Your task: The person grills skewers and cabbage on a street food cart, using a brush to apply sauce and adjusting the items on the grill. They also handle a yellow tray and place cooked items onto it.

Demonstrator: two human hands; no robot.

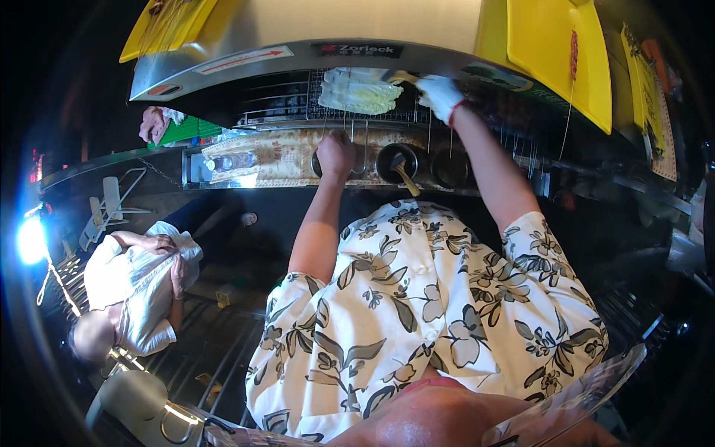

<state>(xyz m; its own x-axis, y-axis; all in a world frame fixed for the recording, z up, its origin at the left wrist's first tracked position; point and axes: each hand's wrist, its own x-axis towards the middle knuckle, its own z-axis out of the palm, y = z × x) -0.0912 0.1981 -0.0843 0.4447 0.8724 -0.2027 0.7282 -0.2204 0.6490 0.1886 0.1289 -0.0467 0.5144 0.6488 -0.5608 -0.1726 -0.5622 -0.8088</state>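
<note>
Pale green leafy vegetable pieces [360,96], apparently cabbage, lie flat on a wire grill mesh [314,89]. Thin skewer sticks [344,118] run from them toward me. My left hand [336,153], bare, is closed around the lower ends of these sticks. In a white glove with a red cuff, my right hand [441,98] grips a wooden-handled brush [403,75]. The brush head is at the upper right edge of the leaves and is partly blurred. Below my right hand, a second brush [405,174] rests in a dark round bowl [381,167].
A steel hood [234,75] overhangs the grill. Another dark bowl [450,167] and a plastic bottle [232,162] stand on the front ledge [290,177]. Yellow trays [558,61] [167,28] flank the hood; the right one holds a skewer [573,56]. Another person [142,285] is at the left.
</note>
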